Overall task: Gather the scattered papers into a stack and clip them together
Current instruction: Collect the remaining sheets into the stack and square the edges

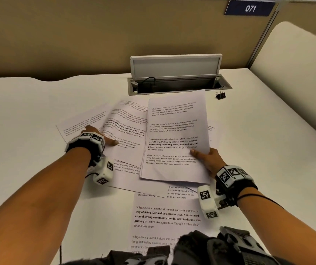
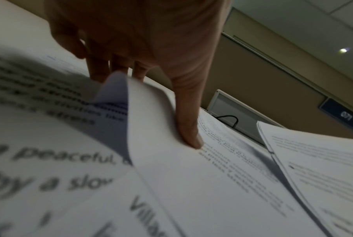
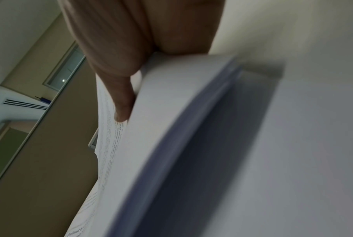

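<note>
Several printed sheets lie overlapping on the white table (image 1: 29, 111). My right hand (image 1: 205, 157) grips a small stack of papers (image 1: 174, 131) at its right edge, thumb (image 3: 120, 110) on top and fingers beneath, the stack (image 3: 171, 112) lifted off the table. My left hand (image 1: 103, 137) pinches the left edge of another sheet (image 1: 128, 131); its thumb (image 2: 190, 136) presses on top while the fingers (image 2: 98, 72) sit behind the curled-up edge. One sheet (image 1: 76, 123) lies further left, another (image 1: 164, 217) near me. A black binder clip (image 1: 220, 95) stands alone at the back right.
An open cable hatch with a raised lid (image 1: 175, 66) sits in the table just behind the papers. A tan partition with a blue 071 sign (image 1: 249, 8) closes the back. Another desk surface (image 1: 296, 54) adjoins at the right. Dark worn gear (image 1: 229, 247) fills the bottom edge.
</note>
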`<state>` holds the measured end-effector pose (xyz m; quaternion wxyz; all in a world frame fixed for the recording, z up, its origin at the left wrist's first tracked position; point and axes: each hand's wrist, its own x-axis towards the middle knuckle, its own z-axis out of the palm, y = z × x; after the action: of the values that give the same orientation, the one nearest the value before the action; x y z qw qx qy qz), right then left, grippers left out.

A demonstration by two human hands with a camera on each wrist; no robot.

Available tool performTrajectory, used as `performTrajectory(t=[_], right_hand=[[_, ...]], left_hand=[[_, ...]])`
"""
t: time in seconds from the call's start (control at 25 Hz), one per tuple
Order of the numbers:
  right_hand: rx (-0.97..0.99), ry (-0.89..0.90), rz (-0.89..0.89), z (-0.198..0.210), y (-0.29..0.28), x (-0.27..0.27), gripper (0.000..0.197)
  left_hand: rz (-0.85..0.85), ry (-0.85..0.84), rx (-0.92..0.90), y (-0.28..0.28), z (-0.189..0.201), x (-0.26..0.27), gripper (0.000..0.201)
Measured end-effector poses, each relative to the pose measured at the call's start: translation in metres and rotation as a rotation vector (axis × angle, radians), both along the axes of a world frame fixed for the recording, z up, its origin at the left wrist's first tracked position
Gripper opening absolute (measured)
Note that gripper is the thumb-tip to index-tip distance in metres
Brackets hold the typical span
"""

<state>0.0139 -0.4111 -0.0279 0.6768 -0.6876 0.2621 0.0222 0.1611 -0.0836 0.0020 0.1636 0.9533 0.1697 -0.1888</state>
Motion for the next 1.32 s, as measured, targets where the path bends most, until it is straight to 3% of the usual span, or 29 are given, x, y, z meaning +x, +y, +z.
performTrajectory(t=[0.04, 0.16, 0.32, 0.4, 0.64, 1.0, 1.08, 1.16, 1.32], right_hand=[[-0.004, 0.000, -0.004, 0.000, 0.000, 0.000, 0.019], [-0.004, 0.003, -0.003, 0.000, 0.000, 0.000, 0.021], [-0.039, 0.014, -0.002, 0.001, 0.001, -0.001, 0.021], [-0.057, 0.026, 0.003, 0.001, 0.000, -0.001, 0.026], [-0.094, 0.024, 0.013, 0.003, 0.002, -0.003, 0.033], [-0.102, 0.035, 0.004, 0.002, 0.001, -0.002, 0.028], [-0.106, 0.035, 0.008, 0.001, 0.001, -0.002, 0.029], [-0.109, 0.029, 0.009, 0.001, 0.001, -0.002, 0.027], [-0.131, 0.025, 0.008, 0.002, 0.002, -0.003, 0.033]], left_hand=[[0.017, 0.019, -0.035, 0.000, 0.001, -0.001, 0.128], [-0.052, 0.014, -0.030, -0.006, 0.009, -0.006, 0.096], [-0.119, -0.052, 0.061, -0.009, 0.010, -0.013, 0.085], [-0.084, -0.098, 0.060, -0.010, 0.007, -0.018, 0.095], [0.276, -0.060, 0.014, 0.004, -0.003, -0.050, 0.128], [0.356, -0.124, -0.097, 0.010, 0.009, -0.052, 0.121], [0.367, -0.114, -0.173, 0.013, 0.009, -0.047, 0.114], [0.243, -0.058, -0.126, 0.021, 0.006, -0.044, 0.105], [0.224, 0.020, -0.170, 0.029, -0.002, -0.044, 0.058]])
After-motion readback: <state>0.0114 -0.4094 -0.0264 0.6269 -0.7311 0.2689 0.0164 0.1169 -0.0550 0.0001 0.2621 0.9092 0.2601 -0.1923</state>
